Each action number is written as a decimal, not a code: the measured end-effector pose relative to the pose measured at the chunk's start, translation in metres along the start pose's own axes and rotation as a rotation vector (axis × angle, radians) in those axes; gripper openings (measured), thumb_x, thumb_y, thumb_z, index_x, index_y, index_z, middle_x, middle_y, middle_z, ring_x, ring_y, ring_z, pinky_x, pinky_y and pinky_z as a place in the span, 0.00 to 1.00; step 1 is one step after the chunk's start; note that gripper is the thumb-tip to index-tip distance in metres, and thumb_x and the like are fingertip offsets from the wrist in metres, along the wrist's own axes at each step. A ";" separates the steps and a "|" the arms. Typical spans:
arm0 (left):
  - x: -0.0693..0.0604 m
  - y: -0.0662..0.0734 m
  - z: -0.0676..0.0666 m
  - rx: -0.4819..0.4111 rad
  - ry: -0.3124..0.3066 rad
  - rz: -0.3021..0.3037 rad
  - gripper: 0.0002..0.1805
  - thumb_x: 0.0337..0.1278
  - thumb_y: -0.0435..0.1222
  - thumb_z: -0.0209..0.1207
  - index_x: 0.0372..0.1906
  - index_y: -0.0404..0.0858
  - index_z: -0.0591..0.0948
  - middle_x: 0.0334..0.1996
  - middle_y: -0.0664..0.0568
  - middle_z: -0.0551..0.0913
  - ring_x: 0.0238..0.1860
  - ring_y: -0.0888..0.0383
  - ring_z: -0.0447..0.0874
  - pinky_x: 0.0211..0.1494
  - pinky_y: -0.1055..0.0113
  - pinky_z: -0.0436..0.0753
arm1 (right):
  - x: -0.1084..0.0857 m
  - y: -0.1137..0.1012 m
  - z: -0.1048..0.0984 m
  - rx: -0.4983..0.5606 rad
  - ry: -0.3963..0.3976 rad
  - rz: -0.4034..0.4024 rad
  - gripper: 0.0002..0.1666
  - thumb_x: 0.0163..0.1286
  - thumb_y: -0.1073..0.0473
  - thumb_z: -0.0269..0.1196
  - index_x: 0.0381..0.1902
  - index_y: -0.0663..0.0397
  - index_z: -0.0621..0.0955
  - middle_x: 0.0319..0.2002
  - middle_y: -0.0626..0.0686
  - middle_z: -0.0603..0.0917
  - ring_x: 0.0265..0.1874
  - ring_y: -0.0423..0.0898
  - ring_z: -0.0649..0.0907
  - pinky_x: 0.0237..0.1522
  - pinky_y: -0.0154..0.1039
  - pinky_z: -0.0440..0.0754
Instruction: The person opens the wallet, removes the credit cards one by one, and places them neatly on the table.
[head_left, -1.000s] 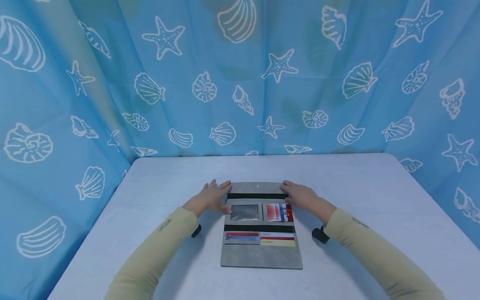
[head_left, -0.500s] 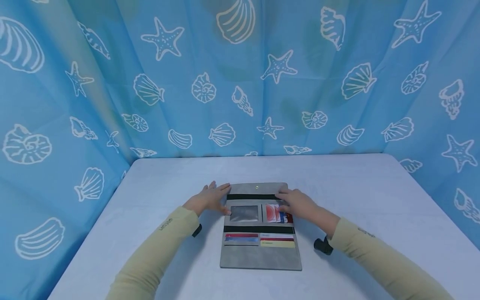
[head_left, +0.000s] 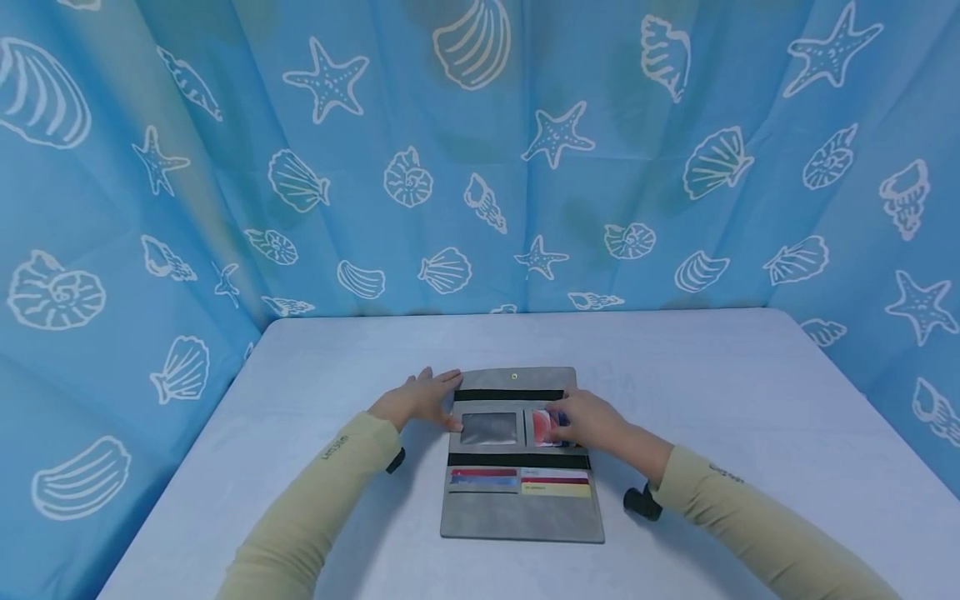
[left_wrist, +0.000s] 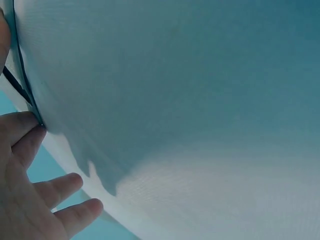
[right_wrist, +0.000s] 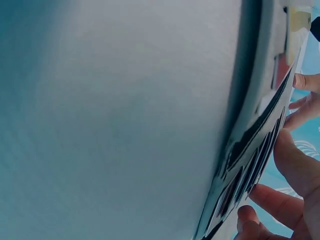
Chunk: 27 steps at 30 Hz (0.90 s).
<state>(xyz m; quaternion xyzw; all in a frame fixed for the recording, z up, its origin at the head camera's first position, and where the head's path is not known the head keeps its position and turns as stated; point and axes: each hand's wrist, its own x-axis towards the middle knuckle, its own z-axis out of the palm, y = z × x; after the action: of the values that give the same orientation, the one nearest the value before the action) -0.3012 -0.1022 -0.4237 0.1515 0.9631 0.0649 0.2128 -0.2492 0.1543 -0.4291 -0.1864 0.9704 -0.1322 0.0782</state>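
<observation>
An unfolded grey wallet (head_left: 517, 518) lies flat on the table, with a clear window pocket (head_left: 489, 428) and card slots. My left hand (head_left: 417, 402) has its fingers spread, thumb and forefinger touching the wallet's left side and top corner; the left wrist view shows the other fingers apart. Over the upper right slots is my right hand (head_left: 596, 418), thumb and forefinger at the cards (head_left: 541, 427), partly covering them. In the right wrist view its thumb and forefinger touch the slots apart from each other; whether they pinch a card cannot be told.
Lower slots hold more cards (head_left: 555, 483). Two black bands (head_left: 510, 460) cross the wallet. The table (head_left: 360, 342) has a white cover. Behind and beside it hangs a blue curtain (head_left: 480, 125) with white shells and starfish. A black wrist device (head_left: 642, 503) sits under the right sleeve.
My right hand has moved from the wallet's upper right edge leftward and down over the upper cards, hiding more of them. My left hand has stayed in place.
</observation>
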 end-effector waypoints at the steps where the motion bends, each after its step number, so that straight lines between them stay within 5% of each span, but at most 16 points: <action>1: 0.000 0.000 0.000 -0.001 -0.001 -0.004 0.51 0.42 0.53 0.66 0.71 0.49 0.53 0.72 0.55 0.50 0.72 0.42 0.38 0.69 0.43 0.46 | 0.000 0.000 0.000 0.010 -0.002 0.004 0.27 0.54 0.50 0.68 0.50 0.55 0.80 0.32 0.50 0.75 0.32 0.42 0.73 0.32 0.33 0.76; 16: 0.000 0.002 0.001 0.008 0.001 -0.007 0.50 0.42 0.53 0.66 0.71 0.49 0.54 0.72 0.55 0.50 0.71 0.42 0.40 0.69 0.43 0.48 | 0.008 -0.007 0.004 0.237 0.023 0.082 0.13 0.52 0.59 0.69 0.36 0.57 0.80 0.20 0.47 0.74 0.20 0.41 0.73 0.24 0.31 0.74; 27: -0.003 0.004 -0.002 -0.001 -0.006 -0.014 0.50 0.43 0.52 0.66 0.71 0.48 0.53 0.72 0.55 0.50 0.72 0.43 0.39 0.69 0.44 0.48 | 0.012 -0.001 0.007 0.545 0.067 0.240 0.10 0.57 0.61 0.65 0.35 0.62 0.80 0.25 0.52 0.80 0.23 0.43 0.77 0.26 0.33 0.77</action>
<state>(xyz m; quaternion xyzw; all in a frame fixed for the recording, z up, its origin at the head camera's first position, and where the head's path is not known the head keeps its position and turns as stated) -0.2986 -0.0997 -0.4199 0.1447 0.9635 0.0637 0.2161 -0.2588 0.1470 -0.4363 -0.0381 0.9163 -0.3837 0.1082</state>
